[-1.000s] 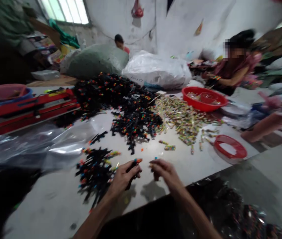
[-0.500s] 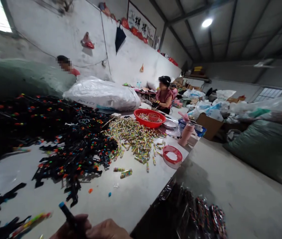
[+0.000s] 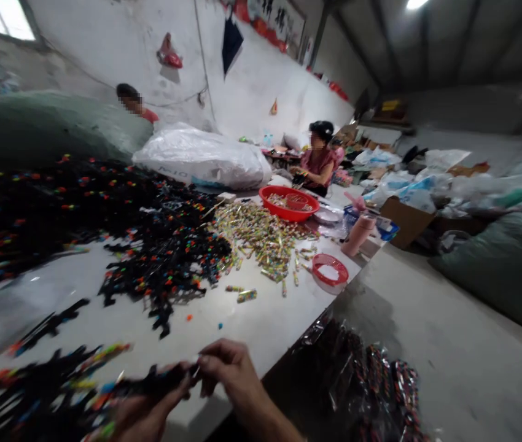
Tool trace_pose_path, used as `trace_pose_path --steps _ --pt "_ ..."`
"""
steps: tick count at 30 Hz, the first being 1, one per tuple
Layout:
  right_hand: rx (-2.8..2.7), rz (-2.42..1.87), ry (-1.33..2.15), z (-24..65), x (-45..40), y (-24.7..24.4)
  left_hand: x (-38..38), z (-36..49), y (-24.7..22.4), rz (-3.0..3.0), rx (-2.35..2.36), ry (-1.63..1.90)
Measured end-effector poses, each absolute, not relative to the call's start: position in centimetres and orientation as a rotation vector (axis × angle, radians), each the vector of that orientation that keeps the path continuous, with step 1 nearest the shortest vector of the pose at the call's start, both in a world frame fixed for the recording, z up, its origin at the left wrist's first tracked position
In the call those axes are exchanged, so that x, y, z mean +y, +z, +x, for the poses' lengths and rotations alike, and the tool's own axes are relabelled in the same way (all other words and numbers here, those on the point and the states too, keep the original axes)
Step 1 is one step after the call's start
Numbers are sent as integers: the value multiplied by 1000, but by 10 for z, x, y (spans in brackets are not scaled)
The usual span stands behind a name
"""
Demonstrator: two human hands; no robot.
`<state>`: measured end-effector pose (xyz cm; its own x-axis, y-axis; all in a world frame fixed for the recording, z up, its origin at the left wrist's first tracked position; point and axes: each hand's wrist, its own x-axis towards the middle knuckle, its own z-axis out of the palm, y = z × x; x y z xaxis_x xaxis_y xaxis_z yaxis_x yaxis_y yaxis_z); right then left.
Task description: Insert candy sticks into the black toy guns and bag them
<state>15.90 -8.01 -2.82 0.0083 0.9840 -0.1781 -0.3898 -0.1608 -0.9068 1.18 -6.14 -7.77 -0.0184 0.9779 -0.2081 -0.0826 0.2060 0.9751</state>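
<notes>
My left hand (image 3: pixel 145 414) is low at the bottom edge of the view, closed around a black plastic stick (image 3: pixel 159 380) with a blurred, coloured end. My right hand (image 3: pixel 228 371) pinches the stick's far end, and its fingertips hide most of that end. Beside my left hand, a blurred heap of black sticks with coloured tips (image 3: pixel 44 387) lies on the pale table (image 3: pixel 261 325). A much larger heap of these black pieces (image 3: pixel 159 245) spreads farther back. Small striped tubes (image 3: pixel 261 239) lie in a loose pile beyond it.
A red basin (image 3: pixel 282 204) and a red-rimmed sieve (image 3: pixel 330 270) stand on the table. A white sack (image 3: pixel 201 156) lies behind the heaps. A seated co-worker (image 3: pixel 319 162) works at the far end. Past the table edge (image 3: pixel 316 325), a dark pile of shiny packets (image 3: pixel 371 380) sits lower down.
The view has swung right and up from the close look at my hands. My hands have moved from mid-table to the bottom of the view, and both now meet on the black stick.
</notes>
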Motion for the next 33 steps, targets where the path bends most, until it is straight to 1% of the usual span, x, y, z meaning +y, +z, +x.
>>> trace_pose_path --steps 1,2,7,14,22,26,30,33 --pt "-821 -1061 1458 160 -82 -25 -65 14 -70 969 1237 1043" --pt "-838 -1072 1456 162 -84 -23 -68 17 -62 918 1217 1048" --pt "-910 -1113 1491 169 -87 -15 -75 26 -41 744 1047 1167" --pt "-1039 -1149 1528 171 -94 -7 -81 24 -42 737 974 1193" --pt "-947 -1165 1435 168 -91 -8 -80 25 -38 718 954 1228" --pt "-1040 -1182 1414 165 -93 -8 -82 25 -38 727 945 1225" --pt "-1220 -1232 1229 162 -95 -17 -83 23 -43 645 943 1255" --pt "-1333 -1239 1250 161 -94 -23 -83 16 -45 575 912 1250"
